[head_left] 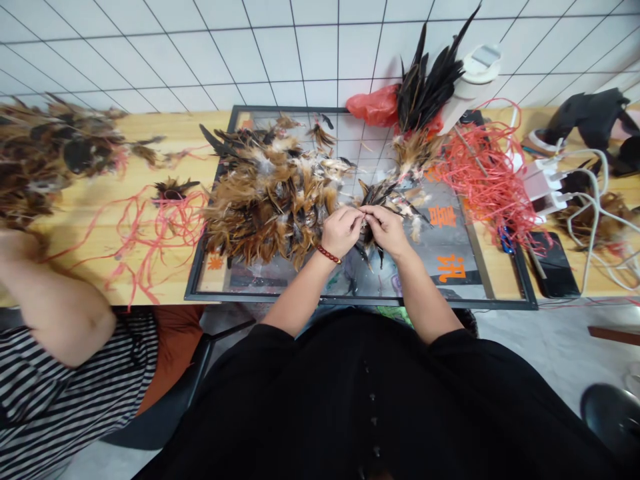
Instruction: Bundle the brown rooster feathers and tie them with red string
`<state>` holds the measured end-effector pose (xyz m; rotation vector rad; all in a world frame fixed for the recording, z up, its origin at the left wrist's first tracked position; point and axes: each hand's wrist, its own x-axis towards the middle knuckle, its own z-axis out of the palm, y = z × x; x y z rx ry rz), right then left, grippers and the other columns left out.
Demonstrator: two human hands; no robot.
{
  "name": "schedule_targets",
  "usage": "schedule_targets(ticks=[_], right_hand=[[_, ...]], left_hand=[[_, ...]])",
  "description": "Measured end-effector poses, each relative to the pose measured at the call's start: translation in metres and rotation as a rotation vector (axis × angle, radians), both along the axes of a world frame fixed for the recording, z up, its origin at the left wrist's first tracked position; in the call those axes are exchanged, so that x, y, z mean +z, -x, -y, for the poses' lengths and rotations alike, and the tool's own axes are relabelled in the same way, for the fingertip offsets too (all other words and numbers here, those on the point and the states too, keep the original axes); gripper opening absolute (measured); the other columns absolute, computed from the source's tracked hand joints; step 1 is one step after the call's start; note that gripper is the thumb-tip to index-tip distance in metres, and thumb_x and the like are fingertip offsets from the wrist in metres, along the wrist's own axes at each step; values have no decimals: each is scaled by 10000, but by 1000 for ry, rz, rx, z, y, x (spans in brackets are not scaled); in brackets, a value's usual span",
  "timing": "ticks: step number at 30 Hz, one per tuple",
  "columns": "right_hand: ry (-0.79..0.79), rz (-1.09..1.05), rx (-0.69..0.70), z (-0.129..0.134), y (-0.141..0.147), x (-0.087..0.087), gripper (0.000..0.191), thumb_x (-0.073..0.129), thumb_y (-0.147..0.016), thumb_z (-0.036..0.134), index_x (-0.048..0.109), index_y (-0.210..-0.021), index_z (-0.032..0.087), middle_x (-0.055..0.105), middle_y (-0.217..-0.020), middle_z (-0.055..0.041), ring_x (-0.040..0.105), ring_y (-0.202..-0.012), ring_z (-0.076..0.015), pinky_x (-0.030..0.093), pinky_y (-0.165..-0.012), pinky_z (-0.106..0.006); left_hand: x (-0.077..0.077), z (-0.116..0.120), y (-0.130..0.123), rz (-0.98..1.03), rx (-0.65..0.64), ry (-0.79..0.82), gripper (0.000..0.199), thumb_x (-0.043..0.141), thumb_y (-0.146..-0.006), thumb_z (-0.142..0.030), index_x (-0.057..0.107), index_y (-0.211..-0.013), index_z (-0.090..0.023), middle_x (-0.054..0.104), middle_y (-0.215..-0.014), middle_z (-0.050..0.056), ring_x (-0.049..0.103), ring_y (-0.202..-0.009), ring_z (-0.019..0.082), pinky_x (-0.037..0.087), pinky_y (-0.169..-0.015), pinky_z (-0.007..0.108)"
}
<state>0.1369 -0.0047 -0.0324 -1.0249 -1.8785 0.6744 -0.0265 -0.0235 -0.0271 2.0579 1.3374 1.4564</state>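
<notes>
The left hand (341,231) and right hand (387,228) pinched a dark feather bunch (367,239) in narrowed fingers, its tips fanning toward six o'clock between them.

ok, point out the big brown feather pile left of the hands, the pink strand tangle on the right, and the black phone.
Brown feather pile (275,207): head view, middle of the heap.
Pink strand tangle (495,190): head view, middle of the strands.
Black phone (557,270): head view, on its dark upper face.
</notes>
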Motion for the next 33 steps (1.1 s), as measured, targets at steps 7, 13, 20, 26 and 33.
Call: schedule_targets(ticks=[7, 13, 20, 26, 33], right_hand=[[56, -46, -82, 5, 1, 8, 177, 553, -967, 338, 669, -913, 216, 731, -821, -22, 678, -756, -173, 545, -756, -313], [47, -85, -203, 4, 2, 4, 208, 489, -1013, 385, 610, -961, 224, 732, -864, -43, 685, -759, -183, 541, -745, -328], [-87, -124, -325, 3, 1, 5, 161, 466, -1029, 339, 582, -991, 233, 748, -955, -74, 711, -847, -194, 566, -812, -348], [-254, -4, -200, 9, 3, 8, 165, 441, -1033, 284, 600, -1014, 246, 760, -1095, -122, 736, -1048, -230, 594, -920, -413], [-267, -10, -89, 11, 1, 11, 164, 465, -1026, 275, 622, -1066, 248, 741, -1203, -144, 709, -1162, -262, 577, -998, -478]], left_hand=[[5, 1, 0, 63, 12, 33, 236, 564, -982, -342, 709, -849, -213, 753, -868, 79, 686, -830, 180, 530, -815, 317], [2, -2, 2, 44, -2, 113, 266, 567, -989, -401, 658, -814, -223, 709, -855, 63, 656, -839, 181, 499, -812, 312], [0, -1, -2, 21, -108, 251, 201, 634, -935, -354, 599, -791, -218, 670, -811, 45, 640, -792, 180, 494, -775, 316], [10, -1, -9, 660, -285, 825, 480, 658, -864, -672, 616, -870, -194, 656, -662, -7, 621, -532, 114, 506, -542, 250], [18, -5, -6, 889, -300, 999, 406, 838, -772, -508, 665, -775, -141, 665, -631, 5, 609, -514, 82, 480, -507, 212]])
